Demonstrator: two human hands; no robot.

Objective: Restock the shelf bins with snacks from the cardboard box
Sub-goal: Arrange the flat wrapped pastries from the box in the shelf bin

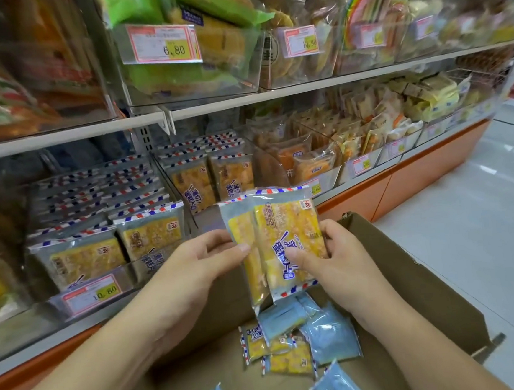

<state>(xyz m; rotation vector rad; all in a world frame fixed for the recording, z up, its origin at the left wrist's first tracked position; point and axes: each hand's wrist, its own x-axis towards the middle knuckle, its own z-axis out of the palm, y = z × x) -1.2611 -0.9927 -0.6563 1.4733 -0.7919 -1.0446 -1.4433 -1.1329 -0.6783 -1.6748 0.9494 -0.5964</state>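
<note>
**Slip risk: two packets, shared grip**

Store aisle, clear shelf bins along the lower shelf [242, 99], cardboard box [408, 263] open on the floor below the hands. Both hands hold a pair of overlapped cake packets [279, 242] upright above the box, just in front of the half-stocked bin [205, 180]. Left hand [193, 261] pinches the rear packet's edge with curled fingers [238, 248]; right hand [334, 259] grips the front one, thumb across its face.

Risks, as I judge them:
- Film is slick, packets only overlap (not stacked square), so the rear one could slide out and drop back into the box.
- Hard squeeze could crush the soft cake.
- Bin's front rows stand upright; a careless push could topple them.
</note>
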